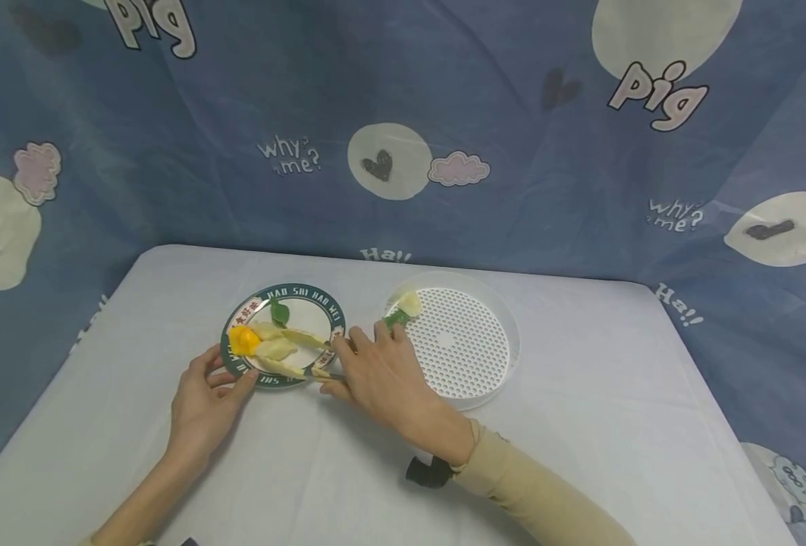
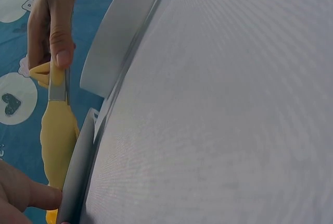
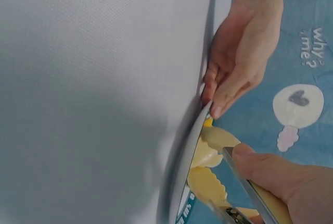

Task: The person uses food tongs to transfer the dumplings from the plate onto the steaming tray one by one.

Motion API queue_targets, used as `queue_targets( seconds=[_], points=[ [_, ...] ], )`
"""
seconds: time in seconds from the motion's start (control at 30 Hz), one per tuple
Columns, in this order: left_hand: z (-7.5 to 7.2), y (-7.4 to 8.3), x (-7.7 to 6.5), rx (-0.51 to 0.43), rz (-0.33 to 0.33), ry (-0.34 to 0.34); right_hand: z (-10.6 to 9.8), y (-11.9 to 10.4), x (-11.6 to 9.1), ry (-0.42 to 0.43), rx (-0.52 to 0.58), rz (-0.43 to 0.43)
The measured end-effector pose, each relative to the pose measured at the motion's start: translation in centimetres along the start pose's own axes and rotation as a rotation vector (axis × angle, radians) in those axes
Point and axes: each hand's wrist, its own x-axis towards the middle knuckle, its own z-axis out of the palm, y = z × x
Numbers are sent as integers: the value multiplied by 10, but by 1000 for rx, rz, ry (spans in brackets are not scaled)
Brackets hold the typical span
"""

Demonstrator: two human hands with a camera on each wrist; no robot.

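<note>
My right hand (image 1: pixel 382 371) grips a pair of tongs (image 3: pixel 250 187) with metal arms and pale yellow tips. Their spread tips (image 1: pixel 300 338) reach over a green-rimmed plate (image 1: pixel 337 315). Between the tips lies a pale yellow piece (image 1: pixel 276 349), touching an orange-yellow piece (image 1: pixel 243 340) near the plate's left rim. A dark green leaf-shaped piece (image 1: pixel 280 312) sits toward the back of the plate. My left hand (image 1: pixel 205 402) holds the plate's near-left rim, thumb above and fingers at the edge. In the left wrist view, the tongs (image 2: pixel 58 135) slope down beside the plate's side (image 2: pixel 80 166).
Right of the plate stands a round white tray with a perforated bottom (image 1: pixel 467 341). A white and green piece (image 1: pixel 403 307) lies at its left side, partly behind my right hand. White cloth (image 1: pixel 580 455) covers the table, and a blue printed curtain (image 1: pixel 512 212) hangs behind.
</note>
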Motion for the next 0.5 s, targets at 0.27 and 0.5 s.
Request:
queue_targets(
  seconds=[0.27, 0.5],
  points=[
    [-1, 1, 1, -1, -7, -9, -6, 6, -5, -21, 23, 26],
    [0, 0, 1, -2, -19, -12, -5, 7, -5, -29, 31, 31]
  ],
)
